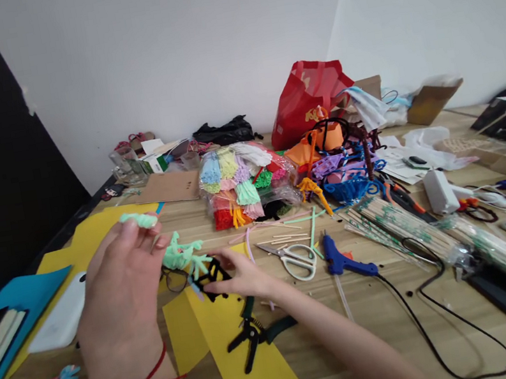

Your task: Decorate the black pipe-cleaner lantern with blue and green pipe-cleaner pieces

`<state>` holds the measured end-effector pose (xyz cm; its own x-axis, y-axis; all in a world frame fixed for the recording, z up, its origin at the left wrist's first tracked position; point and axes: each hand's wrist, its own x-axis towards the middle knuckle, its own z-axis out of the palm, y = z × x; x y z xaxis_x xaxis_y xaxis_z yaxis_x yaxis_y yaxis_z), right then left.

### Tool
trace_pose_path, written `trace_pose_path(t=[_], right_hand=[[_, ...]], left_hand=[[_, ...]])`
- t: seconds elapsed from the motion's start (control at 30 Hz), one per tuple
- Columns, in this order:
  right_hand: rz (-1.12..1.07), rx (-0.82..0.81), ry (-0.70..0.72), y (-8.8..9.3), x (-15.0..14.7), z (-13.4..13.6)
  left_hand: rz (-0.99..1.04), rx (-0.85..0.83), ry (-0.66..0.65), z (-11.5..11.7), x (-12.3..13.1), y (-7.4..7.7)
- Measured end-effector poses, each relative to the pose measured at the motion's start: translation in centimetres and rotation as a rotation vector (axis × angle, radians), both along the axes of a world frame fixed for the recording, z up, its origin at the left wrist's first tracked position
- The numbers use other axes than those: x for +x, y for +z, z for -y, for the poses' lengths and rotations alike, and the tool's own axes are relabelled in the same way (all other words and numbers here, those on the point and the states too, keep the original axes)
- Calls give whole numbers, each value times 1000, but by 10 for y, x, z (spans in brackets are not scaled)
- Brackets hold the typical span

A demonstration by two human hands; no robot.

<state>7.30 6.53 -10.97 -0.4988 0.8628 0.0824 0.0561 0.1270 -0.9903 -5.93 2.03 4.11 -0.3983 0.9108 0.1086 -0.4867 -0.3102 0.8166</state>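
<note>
My left hand point(122, 276), with a red string bracelet at the wrist, is raised at the left. Its thumb and fingers pinch a short mint-green fuzzy piece point(139, 220) that looks like twisted pipe cleaner. Lower down and farther right, my right hand point(242, 274) has its fingers closed around a black openwork piece point(215, 281), whose kind I cannot make out. A mint-green pipe-cleaner bundle point(184, 256) with branching ends touches or overlaps this black piece. Just below my right hand, dark-handled wire strippers point(252, 332) lie on yellow sheets point(255, 376).
White-handled scissors point(298, 262) and a blue glue gun point(345, 258) with a black cord lie to the right. Behind are bagged coloured pipe cleaners point(245, 184) and a red bag point(308, 99). Packs of wooden sticks point(399, 223) stretch across the right side. A white phone-like slab point(58, 316) lies left.
</note>
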Motion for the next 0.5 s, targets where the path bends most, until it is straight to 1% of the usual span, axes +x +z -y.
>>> trace_pose_path(t=[0.13, 0.27, 0.4, 0.5], right_hand=[[-154, -38, -104, 22, 39, 8], [-252, -3, -181, 45, 63, 16], [-295, 163, -317, 68, 73, 26], [-207, 309, -393, 82, 81, 33]], left_hand=[[-94, 41, -34, 1, 1, -2], [-247, -29, -69, 8, 18, 2], [-366, -100, -121, 17, 43, 2], [-411, -67, -115, 20, 58, -4]])
